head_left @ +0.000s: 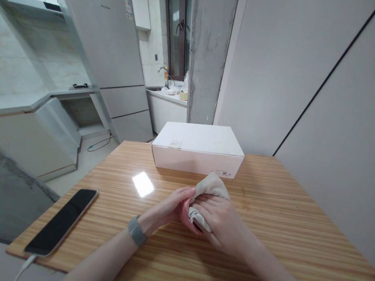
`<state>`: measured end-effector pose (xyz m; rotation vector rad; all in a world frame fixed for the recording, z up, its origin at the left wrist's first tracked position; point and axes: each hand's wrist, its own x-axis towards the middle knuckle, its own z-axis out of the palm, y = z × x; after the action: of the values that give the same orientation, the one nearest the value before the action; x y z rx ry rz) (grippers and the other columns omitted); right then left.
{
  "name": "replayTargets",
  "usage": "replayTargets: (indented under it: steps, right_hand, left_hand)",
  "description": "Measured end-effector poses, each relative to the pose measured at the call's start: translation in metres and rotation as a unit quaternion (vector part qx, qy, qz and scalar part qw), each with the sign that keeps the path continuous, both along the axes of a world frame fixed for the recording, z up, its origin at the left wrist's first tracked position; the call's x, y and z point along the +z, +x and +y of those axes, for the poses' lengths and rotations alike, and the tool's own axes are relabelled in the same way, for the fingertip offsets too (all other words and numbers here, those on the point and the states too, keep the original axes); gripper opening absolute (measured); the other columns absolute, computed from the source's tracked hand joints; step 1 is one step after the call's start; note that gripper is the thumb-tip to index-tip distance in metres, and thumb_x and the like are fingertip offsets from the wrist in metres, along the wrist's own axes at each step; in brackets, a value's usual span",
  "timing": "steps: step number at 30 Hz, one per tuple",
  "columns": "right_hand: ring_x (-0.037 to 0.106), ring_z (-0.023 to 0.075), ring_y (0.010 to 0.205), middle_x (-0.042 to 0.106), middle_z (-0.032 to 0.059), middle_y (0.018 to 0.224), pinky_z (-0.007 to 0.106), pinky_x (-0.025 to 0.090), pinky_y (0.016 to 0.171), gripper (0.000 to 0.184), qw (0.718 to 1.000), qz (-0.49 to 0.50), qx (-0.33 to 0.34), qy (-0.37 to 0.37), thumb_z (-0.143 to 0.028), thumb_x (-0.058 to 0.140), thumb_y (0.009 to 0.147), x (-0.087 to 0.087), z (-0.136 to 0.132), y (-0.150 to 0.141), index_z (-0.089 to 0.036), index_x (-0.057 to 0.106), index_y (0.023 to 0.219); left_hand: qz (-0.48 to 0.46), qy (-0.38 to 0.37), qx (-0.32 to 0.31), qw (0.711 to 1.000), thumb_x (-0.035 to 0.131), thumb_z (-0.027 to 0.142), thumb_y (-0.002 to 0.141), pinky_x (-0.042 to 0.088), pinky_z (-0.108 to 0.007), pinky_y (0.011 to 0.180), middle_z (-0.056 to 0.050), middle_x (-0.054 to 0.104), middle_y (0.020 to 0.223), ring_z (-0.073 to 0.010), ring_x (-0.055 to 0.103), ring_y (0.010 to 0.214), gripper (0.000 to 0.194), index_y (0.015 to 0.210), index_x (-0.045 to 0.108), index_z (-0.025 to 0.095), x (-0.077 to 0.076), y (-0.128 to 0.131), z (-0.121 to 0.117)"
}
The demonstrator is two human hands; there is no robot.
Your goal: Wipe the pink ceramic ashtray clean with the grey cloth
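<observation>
Above the table, my left hand (173, 206) grips a small pink object (185, 215) from its left side. It has a curved rim and a dark spot near its lower right; my hands hide most of it, so its exact kind cannot be made out. My right hand (218, 219) is closed around a light grey, ribbed cloth (212, 185). Part of this cloth is bunched against the rim of the pink object, and the rest sticks up behind my right knuckles. A grey band (137, 231) circles my left wrist.
Behind my hands, a closed white box (198, 152) stands on the wood-grain table (265, 223). A smartphone (62, 221) with a white cable (26, 266) lies at the table's left edge. A wall rises at the right; a fridge (108, 36) stands farther back.
</observation>
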<state>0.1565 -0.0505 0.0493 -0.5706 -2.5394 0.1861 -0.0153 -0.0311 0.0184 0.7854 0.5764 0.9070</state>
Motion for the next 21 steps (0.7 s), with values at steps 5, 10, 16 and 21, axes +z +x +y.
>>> replayTargets:
  steps: [5,10,16,21]
  right_hand:
    - [0.061,0.0228,0.084,0.069,0.0105,0.091,0.040,0.046,0.088,0.023,0.999,0.010,-0.044,-0.028,-0.021,0.035,0.093,0.001,0.003,0.002,-0.018,0.056,0.086]
    - [0.060,0.0228,0.084,0.068,0.0094,0.091,0.039,0.045,0.084,0.026,0.996,0.036,-0.072,-0.026,-0.023,0.032,0.096,0.006,0.005,0.004,-0.020,0.056,0.086]
    - [0.059,0.0204,0.080,0.067,0.0066,0.085,0.037,0.044,0.084,0.027,0.999,0.030,-0.042,-0.018,-0.023,0.031,0.097,0.005,0.008,0.011,-0.021,0.055,0.084]
    - [0.059,0.0199,0.079,0.066,0.0057,0.082,0.036,0.044,0.082,0.029,0.999,0.008,-0.001,-0.037,-0.025,0.029,0.098,-0.002,0.008,0.013,-0.021,0.054,0.084]
  left_hand:
    - [-0.009,0.015,0.003,1.000,0.068,0.031,0.082,0.046,-0.028,0.071,-0.010,0.068,0.097,-0.0174,0.061,0.080,0.030,0.105,0.066,0.012,0.002,0.002,-0.001]
    - [-0.052,0.017,0.017,0.998,0.072,0.033,0.079,0.047,-0.027,0.072,-0.007,0.067,0.093,-0.0147,0.061,0.076,0.035,0.107,0.064,0.013,-0.001,0.008,-0.003]
    - [-0.045,0.005,-0.017,0.999,0.066,0.034,0.083,0.047,-0.027,0.077,-0.008,0.069,0.096,-0.0178,0.063,0.084,0.032,0.107,0.066,0.013,0.000,0.010,-0.008]
    - [0.055,0.008,-0.006,0.998,0.056,0.038,0.089,0.048,-0.031,0.077,-0.009,0.071,0.097,-0.0262,0.064,0.095,0.036,0.109,0.068,0.011,0.006,0.006,-0.008]
